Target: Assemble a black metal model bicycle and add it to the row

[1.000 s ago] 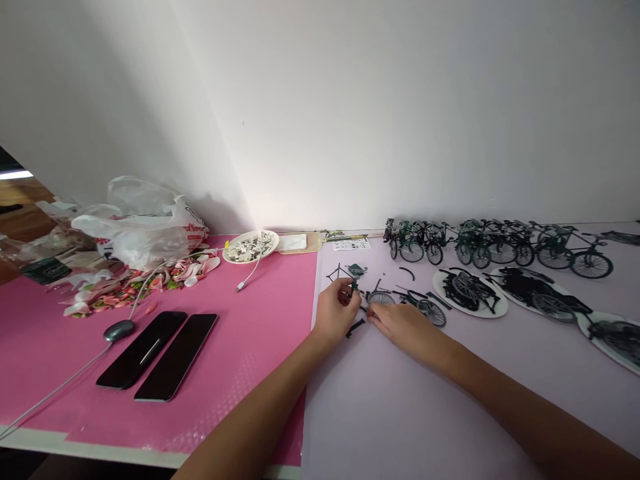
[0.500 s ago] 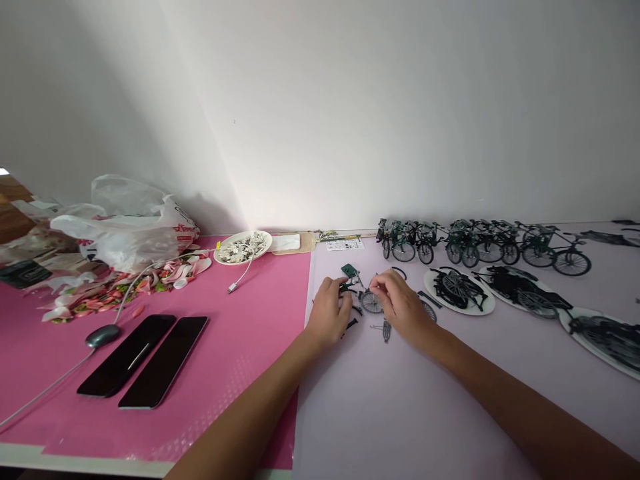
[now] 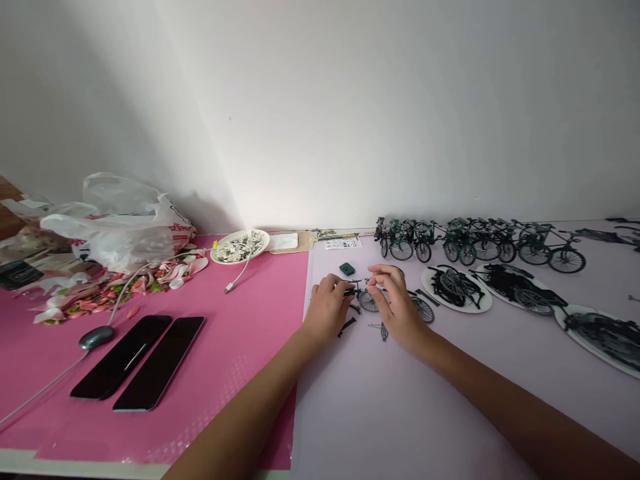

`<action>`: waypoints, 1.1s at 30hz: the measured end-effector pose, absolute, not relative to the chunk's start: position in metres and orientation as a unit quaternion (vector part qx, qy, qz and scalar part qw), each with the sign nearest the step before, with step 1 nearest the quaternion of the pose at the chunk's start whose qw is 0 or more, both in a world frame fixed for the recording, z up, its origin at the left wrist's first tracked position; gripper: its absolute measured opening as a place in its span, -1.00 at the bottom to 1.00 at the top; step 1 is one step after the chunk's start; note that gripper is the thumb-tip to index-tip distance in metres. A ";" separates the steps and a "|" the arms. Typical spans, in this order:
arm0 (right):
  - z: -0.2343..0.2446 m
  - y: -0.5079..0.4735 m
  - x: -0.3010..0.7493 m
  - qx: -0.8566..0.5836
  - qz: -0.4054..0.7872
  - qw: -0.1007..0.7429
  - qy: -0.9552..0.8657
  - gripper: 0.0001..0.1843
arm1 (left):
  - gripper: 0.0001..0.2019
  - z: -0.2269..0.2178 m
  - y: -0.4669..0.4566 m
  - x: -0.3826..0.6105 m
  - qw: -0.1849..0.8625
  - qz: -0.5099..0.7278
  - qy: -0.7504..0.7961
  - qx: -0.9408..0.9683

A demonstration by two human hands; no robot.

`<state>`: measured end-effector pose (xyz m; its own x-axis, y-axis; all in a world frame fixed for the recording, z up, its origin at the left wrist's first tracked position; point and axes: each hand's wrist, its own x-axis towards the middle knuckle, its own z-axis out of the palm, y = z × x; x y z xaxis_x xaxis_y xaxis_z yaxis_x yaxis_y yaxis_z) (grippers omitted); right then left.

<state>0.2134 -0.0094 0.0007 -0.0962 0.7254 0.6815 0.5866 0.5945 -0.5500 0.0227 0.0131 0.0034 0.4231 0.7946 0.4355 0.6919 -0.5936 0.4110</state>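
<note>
My left hand (image 3: 329, 305) is curled low over the lilac sheet, its fingertips together at a small dark piece (image 3: 349, 291); the grip is partly hidden. Across from it, my right hand (image 3: 396, 303) has thumb and index finger close together, the other fingers raised. Whatever is in that pinch is too small to make out. Between the hands lies a grey toy bicycle wheel (image 3: 369, 301), and another wheel (image 3: 425, 311) shows beyond my right hand. A green block (image 3: 347, 269) sits just behind. Nearer me are a grey rack-like part (image 3: 384, 331) and a black strip (image 3: 347, 326).
Assembled toy bicycles (image 3: 537, 245) stand in a row along the wall. White plates (image 3: 487, 305) of dark parts sit to the right. On the pink sheet (image 3: 240, 373) are two phones (image 3: 159, 363), a cable puck (image 3: 97, 338), a plastic bag (image 3: 125, 233) and a plate of white pieces (image 3: 265, 244).
My right hand's upper fingers have lifted and spread a little from the tighter pinch. My left hand stays nearly in place. The view has shifted slightly.
</note>
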 end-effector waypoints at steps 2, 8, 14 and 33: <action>-0.001 -0.008 0.213 -0.441 0.072 0.494 -0.746 -0.80 | -0.76 0.004 0.011 0.023 0.104 0.325 0.427 0.838; -0.008 -0.001 0.217 -0.457 0.096 0.478 -0.744 -0.75 | -0.78 0.007 0.002 0.029 0.175 0.353 0.404 0.826; -0.009 0.000 0.218 -0.462 0.148 0.472 -0.736 -0.71 | -0.83 0.008 0.001 0.032 0.266 0.410 0.421 0.764; -0.016 0.005 0.217 -0.484 0.261 0.479 -0.684 -0.56 | -0.82 0.003 0.000 0.035 0.340 0.432 0.434 0.714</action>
<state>0.2166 0.0053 -0.0165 -0.0732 0.9124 0.4027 0.4129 0.3953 -0.8205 0.0353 -0.0004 0.0026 0.2503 0.9130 0.3222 0.3259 -0.3928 0.8600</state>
